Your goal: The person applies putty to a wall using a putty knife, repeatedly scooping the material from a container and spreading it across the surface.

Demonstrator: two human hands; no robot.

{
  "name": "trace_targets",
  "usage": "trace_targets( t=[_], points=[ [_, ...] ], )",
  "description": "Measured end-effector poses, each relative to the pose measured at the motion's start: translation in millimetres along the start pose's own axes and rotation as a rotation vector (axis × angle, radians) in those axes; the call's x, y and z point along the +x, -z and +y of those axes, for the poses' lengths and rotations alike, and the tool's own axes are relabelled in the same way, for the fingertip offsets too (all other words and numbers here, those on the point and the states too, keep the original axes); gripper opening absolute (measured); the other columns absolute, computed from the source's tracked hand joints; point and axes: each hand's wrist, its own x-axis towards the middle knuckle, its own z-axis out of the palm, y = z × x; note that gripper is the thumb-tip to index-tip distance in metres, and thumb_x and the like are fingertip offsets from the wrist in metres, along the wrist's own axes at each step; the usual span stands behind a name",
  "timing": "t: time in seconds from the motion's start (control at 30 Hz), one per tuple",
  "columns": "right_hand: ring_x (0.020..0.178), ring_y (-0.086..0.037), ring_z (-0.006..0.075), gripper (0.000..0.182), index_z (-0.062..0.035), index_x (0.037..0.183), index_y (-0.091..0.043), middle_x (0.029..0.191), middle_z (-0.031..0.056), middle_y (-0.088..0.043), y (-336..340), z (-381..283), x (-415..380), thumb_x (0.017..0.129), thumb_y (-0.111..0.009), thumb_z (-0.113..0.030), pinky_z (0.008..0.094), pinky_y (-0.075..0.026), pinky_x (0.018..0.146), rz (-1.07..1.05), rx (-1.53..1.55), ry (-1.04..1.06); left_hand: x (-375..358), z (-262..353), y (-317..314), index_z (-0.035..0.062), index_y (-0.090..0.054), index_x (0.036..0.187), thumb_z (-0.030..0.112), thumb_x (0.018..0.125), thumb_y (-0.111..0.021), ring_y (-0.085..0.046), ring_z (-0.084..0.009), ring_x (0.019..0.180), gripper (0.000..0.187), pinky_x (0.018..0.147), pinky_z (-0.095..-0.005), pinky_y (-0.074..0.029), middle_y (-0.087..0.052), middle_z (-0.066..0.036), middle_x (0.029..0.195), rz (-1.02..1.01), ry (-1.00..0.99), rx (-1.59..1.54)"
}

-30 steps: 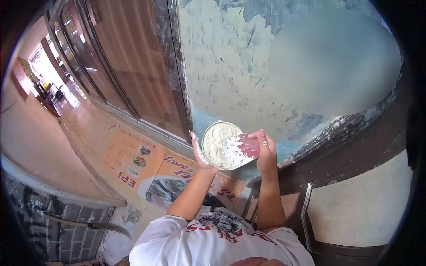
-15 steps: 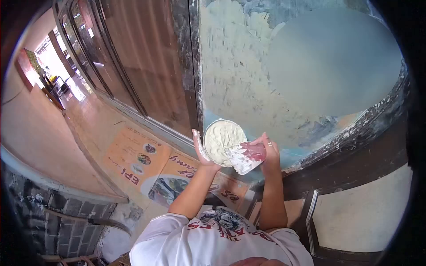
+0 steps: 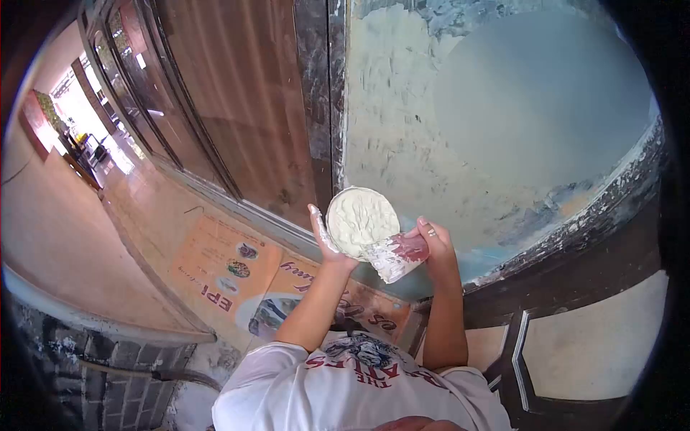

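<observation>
My left hand (image 3: 327, 235) cups the side of a round tub of cream-coloured putty (image 3: 361, 221), with white smears along my fingers. The putty's surface is ridged and fills the tub to near its rim. In my right hand (image 3: 436, 248) is a red putty scraper (image 3: 404, 255), gripped at its upper end with the thumb on top. Its wide, flat end is coated with whitish putty and overlaps the tub's lower right rim. A ring shows on one right finger.
Ahead stands a wall panel (image 3: 402, 122) patched with cream filler, partly blurred. A brown curtained glass door (image 3: 237, 93) is to its left. Printed orange banners (image 3: 223, 262) lie on the floor. A grey block wall (image 3: 108, 381) rises at lower left, and dark-framed panelling (image 3: 589, 337) at lower right.
The view has shifted slightly, so the wall panel and door sit further right. Both hands keep hold of the tub and scraper, and the scraper's putty-coated end has turned slightly at the rim.
</observation>
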Motion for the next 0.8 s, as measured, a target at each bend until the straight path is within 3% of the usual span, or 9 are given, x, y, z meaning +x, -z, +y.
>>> trace_targets(
  t=[0.1, 0.17, 0.2, 0.3, 0.33, 0.47, 0.7, 0.77, 0.8],
  points=[
    [0.071, -0.063, 0.0189, 0.049, 0.003, 0.081, -0.061, 0.079, 0.0142, -0.065, -9, -9, 6, 0.099, -0.045, -0.04, 0.0303, -0.05, 0.066, -0.006, 0.032, -0.028, 8, 13, 1, 0.0002, -0.048, 0.135, 0.075, 0.086, -0.036, -0.051, -0.0373, 0.122, 0.09, 0.104, -0.0512, -0.04, -0.051, -0.019, 0.137, 0.0, 0.002, -0.025],
    [0.071, -0.063, 0.0203, 0.049, 0.0024, 0.083, -0.061, 0.081, 0.0153, -0.065, -16, -10, 13, 0.1, -0.044, -0.04, 0.031, -0.049, 0.062, 0.087, 0.541, -0.043, 14, 20, 1, 0.0003, -0.049, 0.135, 0.074, 0.087, -0.035, -0.051, -0.0372, 0.123, 0.089, 0.104, -0.051, -0.04, -0.051, -0.019, 0.137, -0.024, 0.004, -0.024],
    [0.071, -0.063, 0.0203, 0.049, 0.0024, 0.083, -0.061, 0.081, 0.0153, -0.065, -16, -10, 16, 0.1, -0.044, -0.04, 0.031, -0.049, 0.062, 0.092, 0.539, -0.034, 15, 22, -2, 0.0005, -0.048, 0.135, 0.074, 0.087, -0.035, -0.05, -0.0371, 0.123, 0.089, 0.105, -0.0511, -0.04, -0.05, -0.019, 0.137, -0.038, -0.002, -0.037],
    [0.067, -0.06, 0.0244, 0.048, 0.0023, 0.093, -0.057, 0.093, 0.018, -0.065, -4, -4, 26, 0.099, -0.043, -0.043, 0.0311, -0.046, 0.058, -0.165, 0.997, 0.064, 16, 30, -9, 0.0015, -0.048, 0.136, 0.074, 0.087, -0.036, -0.049, -0.0368, 0.124, 0.088, 0.105, -0.0519, -0.039, -0.049, -0.018, 0.139, -0.045, 0.023, -0.027],
    [0.062, -0.05, 0.0176, 0.04, 0.002, 0.095, -0.055, 0.087, 0.0128, -0.062, -4, 0, 31, 0.098, -0.047, -0.036, 0.0287, -0.04, 0.054, -0.314, 1.166, 0.062, 16, 32, -12, 0.0019, -0.048, 0.136, 0.074, 0.087, -0.036, -0.049, -0.0367, 0.124, 0.088, 0.105, -0.052, -0.039, -0.049, -0.018, 0.139, -0.063, 0.036, -0.034],
    [0.068, -0.04, 0.0119, 0.017, -0.0011, 0.091, -0.053, 0.081, 0.004, -0.053, -11, 14, 38, 0.093, -0.052, -0.018, 0.0257, -0.034, 0.06, -0.355, 1.635, 0.134, 18, 33, -14, 0.0024, -0.047, 0.137, 0.074, 0.087, -0.036, -0.05, -0.0363, 0.124, 0.088, 0.105, -0.052, -0.04, -0.049, -0.018, 0.139, -0.111, 0.085, -0.057],
    [0.069, -0.04, 0.0113, 0.015, -0.0049, 0.085, -0.051, 0.081, -0.0001, -0.052, -23, 7, 32, 0.094, -0.05, -0.017, 0.0249, -0.032, 0.062, -0.426, 1.795, 0.379, 20, 32, -11, 0.0025, -0.045, 0.138, 0.071, 0.088, -0.035, -0.049, -0.036, 0.125, 0.086, 0.106, -0.0525, -0.039, -0.048, -0.018, 0.139, -0.145, 0.127, -0.044],
    [0.065, -0.04, 0.0116, 0.015, -0.0068, 0.087, -0.053, 0.079, -0.0012, -0.053, -20, -10, 25, 0.094, -0.051, -0.02, 0.0262, -0.032, 0.059, -0.31, 1.689, 0.411, 17, 37, -13, 0.0022, -0.045, 0.138, 0.071, 0.088, -0.036, -0.048, -0.0362, 0.126, 0.086, 0.107, -0.0528, -0.037, -0.046, -0.018, 0.141, -0.059, 0.144, -0.027],
    [0.063, -0.039, 0.0118, 0.016, -0.0071, 0.09, -0.054, 0.079, -0.0017, -0.054, -15, -21, 23, 0.095, -0.052, -0.022, 0.027, -0.032, 0.057, -0.224, 1.435, 0.474, 18, 38, -8, 0.0021, -0.046, 0.138, 0.072, 0.088, -0.036, -0.047, -0.0367, 0.127, 0.086, 0.107, -0.053, -0.036, -0.046, -0.018, 0.141, -0.08, 0.143, -0.043]
  ],
)
